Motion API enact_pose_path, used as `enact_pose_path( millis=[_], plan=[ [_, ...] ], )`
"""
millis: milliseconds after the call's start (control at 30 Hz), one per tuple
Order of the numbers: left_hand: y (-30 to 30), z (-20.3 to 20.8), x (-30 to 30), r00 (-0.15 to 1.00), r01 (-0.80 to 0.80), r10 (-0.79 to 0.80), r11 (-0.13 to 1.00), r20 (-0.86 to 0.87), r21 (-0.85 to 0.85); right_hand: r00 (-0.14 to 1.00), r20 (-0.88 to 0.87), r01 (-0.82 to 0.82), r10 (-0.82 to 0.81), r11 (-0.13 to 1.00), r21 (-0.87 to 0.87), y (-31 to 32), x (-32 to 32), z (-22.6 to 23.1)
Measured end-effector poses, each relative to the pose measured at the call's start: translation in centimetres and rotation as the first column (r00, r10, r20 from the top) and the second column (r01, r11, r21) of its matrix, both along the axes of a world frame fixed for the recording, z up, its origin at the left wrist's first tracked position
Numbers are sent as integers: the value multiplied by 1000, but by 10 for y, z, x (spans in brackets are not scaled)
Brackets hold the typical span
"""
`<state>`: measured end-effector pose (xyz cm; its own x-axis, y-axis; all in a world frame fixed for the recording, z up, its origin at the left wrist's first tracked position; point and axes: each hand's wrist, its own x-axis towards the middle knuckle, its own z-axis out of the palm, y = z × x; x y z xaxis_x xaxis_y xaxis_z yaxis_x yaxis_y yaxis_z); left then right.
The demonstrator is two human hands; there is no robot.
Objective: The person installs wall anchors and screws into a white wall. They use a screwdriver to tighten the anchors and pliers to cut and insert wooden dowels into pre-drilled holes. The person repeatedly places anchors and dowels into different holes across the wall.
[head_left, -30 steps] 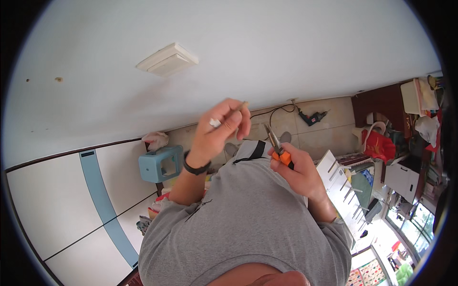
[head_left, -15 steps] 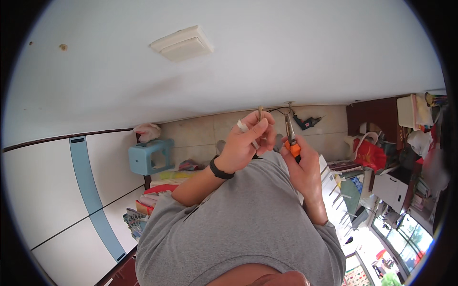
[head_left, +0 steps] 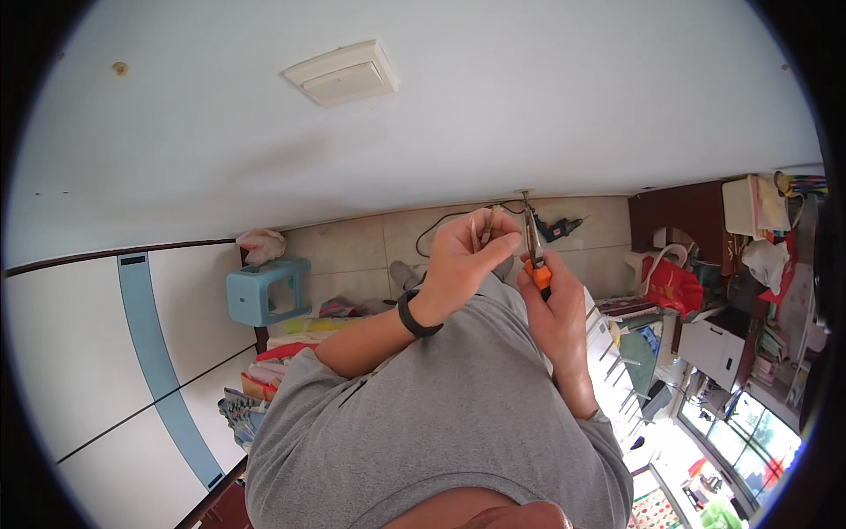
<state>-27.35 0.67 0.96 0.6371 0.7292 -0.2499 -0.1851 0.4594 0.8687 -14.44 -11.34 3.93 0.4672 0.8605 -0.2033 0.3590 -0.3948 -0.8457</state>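
My right hand (head_left: 557, 295) is closed around the orange-and-black handles of a pair of long-nose pliers (head_left: 530, 238), whose jaws point up toward the wall. Their tips are at a small metal piece (head_left: 524, 193) sticking out of the wall; whether they grip it I cannot tell. Beside the pliers, my left hand (head_left: 463, 260) is closed, its thumb and fingers pinching a small, slim, brownish piece (head_left: 488, 222). A thin pale strip (head_left: 476, 236) shows between its fingers too. Both are too small to name.
A white switch (head_left: 348, 78) is on the wall ahead. On the floor by the wall lies a power drill (head_left: 562, 228) with a black cable. A blue stool (head_left: 251, 295) stands left, a white bag (head_left: 262, 247) on it. At right is a red bag (head_left: 674, 284).
The pliers have moved up slightly, their tips now at the metal piece in the wall. My left hand has turned, so the white strip shows less. The view has shifted a little.
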Motion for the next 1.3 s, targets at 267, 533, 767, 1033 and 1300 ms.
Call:
enact_pose_path(
  millis=[267, 533, 767, 1033, 1300],
  plan=[
    [-4, 1, 0, 983, 31, 12, 972, -183, 232, 988, 154, -2, -11, 996, 85, 5, -4, -6],
    [1, -2, 3, 986, 52, -19, 979, -166, 198, 960, 279, -43, 14, 994, 96, 9, -3, -5],
    [4, -4, 0, 982, 95, -64, 980, -175, 173, 987, 154, -51, 39, 996, 74, 13, -3, 0],
    [9, -1, -3, 974, 130, -90, 974, -207, 184, 996, 67, -57, 60, 997, -42, 13, -1, -1],
    [9, 8, -2, 971, 116, -73, 977, -229, 180, 995, 85, -47, 51, 997, -54, 13, -3, -4]
  ],
)
